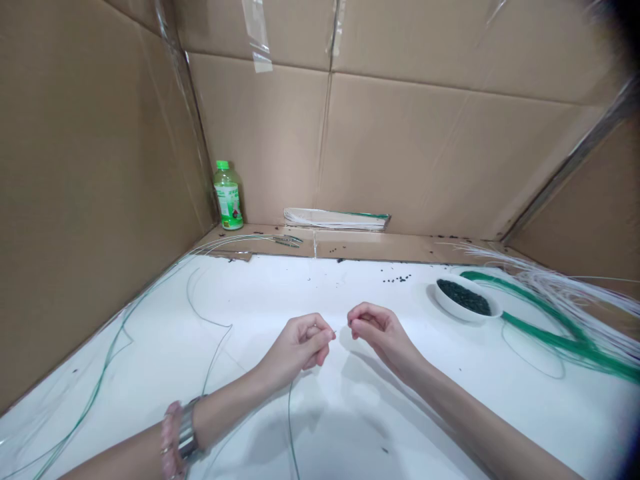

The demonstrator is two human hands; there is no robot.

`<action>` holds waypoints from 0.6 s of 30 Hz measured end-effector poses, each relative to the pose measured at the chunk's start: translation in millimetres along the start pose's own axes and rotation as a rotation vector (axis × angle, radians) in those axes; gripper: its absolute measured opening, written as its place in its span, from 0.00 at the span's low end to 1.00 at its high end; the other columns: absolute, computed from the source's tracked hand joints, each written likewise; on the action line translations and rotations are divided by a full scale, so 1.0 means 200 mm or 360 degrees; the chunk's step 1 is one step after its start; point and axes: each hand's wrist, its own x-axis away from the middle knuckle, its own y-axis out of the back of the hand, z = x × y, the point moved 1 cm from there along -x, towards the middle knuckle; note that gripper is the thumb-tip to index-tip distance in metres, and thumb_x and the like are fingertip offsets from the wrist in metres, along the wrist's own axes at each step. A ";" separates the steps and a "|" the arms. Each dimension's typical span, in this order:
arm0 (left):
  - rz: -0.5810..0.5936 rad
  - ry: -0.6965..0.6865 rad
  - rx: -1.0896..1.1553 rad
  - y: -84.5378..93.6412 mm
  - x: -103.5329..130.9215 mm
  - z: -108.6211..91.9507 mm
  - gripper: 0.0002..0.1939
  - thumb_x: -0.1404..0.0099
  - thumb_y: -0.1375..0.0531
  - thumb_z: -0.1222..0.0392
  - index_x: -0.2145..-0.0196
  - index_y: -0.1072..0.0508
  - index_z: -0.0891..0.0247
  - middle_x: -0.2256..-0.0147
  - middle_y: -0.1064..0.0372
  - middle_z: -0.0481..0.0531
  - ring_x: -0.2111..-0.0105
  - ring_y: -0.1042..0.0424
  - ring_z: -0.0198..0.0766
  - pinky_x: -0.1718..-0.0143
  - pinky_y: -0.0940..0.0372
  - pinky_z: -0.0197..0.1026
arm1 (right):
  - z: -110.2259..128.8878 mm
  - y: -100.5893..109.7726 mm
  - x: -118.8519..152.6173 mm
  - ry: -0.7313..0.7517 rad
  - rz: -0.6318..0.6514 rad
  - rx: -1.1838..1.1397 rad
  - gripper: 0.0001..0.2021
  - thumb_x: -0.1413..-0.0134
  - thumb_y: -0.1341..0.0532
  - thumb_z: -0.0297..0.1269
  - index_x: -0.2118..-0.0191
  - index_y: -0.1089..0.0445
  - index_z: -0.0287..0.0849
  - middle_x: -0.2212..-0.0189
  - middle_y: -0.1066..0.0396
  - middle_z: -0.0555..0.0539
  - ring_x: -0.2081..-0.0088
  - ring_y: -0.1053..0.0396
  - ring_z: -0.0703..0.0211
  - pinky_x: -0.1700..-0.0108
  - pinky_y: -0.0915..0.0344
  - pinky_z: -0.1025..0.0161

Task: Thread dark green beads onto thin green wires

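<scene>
My left hand (311,341) is closed in a pinch over the white table, a tiny tip showing at its fingertips. From under it a thin green wire (291,427) runs down toward the near edge. A short gap to the right, my right hand (374,325) is also pinched; whatever its fingertips hold is too small to make out. A white bowl (453,309) of small dark green bead-like pieces (465,297) stands beyond my right hand. Small dark beads (399,279) lie scattered on the table behind both hands.
Green wires (550,343) and white strands (550,280) lie at the right. Long green strands (107,363) run along the left, ending in dark beaded tips (287,241). A green-capped bottle (229,200) stands in the back left corner. Cardboard walls (425,153) enclose the table.
</scene>
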 end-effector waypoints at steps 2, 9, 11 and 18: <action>0.0014 -0.0005 -0.0002 0.00 0.01 -0.01 0.15 0.40 0.42 0.51 0.73 0.36 0.66 0.86 0.42 0.41 0.88 0.54 0.23 0.85 0.59 0.31 | 0.00 -0.03 0.03 -0.0109 0.0032 -0.0379 0.11 0.55 0.35 0.43 0.71 0.31 0.41 0.75 0.34 0.51 0.74 0.36 0.68 0.66 0.36 0.67; 0.0079 0.0021 0.0030 -0.02 0.03 0.01 0.13 0.37 0.43 0.53 0.72 0.36 0.66 0.85 0.40 0.41 0.87 0.53 0.23 0.84 0.57 0.30 | -0.05 -0.08 0.06 -0.0294 0.0118 -0.0907 0.08 0.56 0.32 0.39 0.70 0.29 0.43 0.74 0.33 0.52 0.70 0.35 0.68 0.62 0.39 0.68; 0.0097 0.0037 0.0061 -0.03 0.04 0.01 0.13 0.37 0.44 0.54 0.72 0.36 0.66 0.85 0.40 0.41 0.87 0.53 0.23 0.84 0.57 0.30 | -0.06 -0.08 0.07 -0.0283 0.0153 -0.0905 0.08 0.55 0.33 0.39 0.69 0.29 0.43 0.73 0.33 0.53 0.69 0.35 0.67 0.61 0.39 0.67; 0.0142 0.0093 0.0082 -0.05 0.07 -0.02 0.12 0.36 0.45 0.55 0.73 0.38 0.65 0.85 0.42 0.40 0.86 0.54 0.23 0.83 0.57 0.30 | -0.04 -0.09 0.09 -0.0316 0.0214 -0.0943 0.08 0.54 0.33 0.38 0.69 0.30 0.43 0.74 0.32 0.52 0.70 0.33 0.67 0.61 0.38 0.65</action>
